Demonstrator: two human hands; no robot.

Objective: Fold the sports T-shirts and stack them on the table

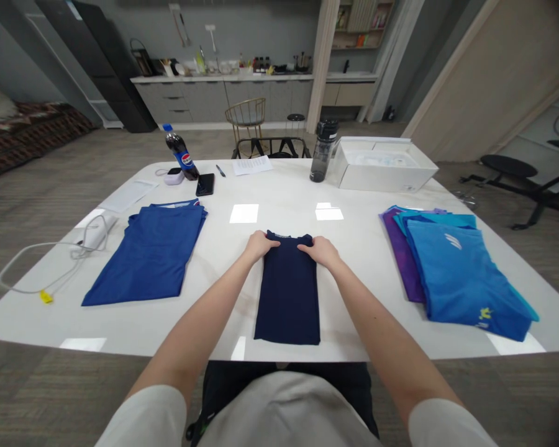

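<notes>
A dark navy shirt [289,292], folded into a narrow rectangle, lies flat on the white table [233,267] right in front of me. Its collar end points away from me. My left hand [261,244] pinches the far left corner, thumb on top of the cloth. At the far right corner my right hand [321,249] grips the same shirt in a like way. The fingers under the fabric are hidden. To the left lies a blue shirt [153,254], loosely folded. On the right is a pile of blue, teal and purple shirts [461,267].
Along the far side stand a cola bottle [182,154], a phone [205,184], a pen [220,171], a paper sheet [252,165], a dark water bottle [323,152] and a white box [382,167]. A white cable [28,248] trails over the table's left edge.
</notes>
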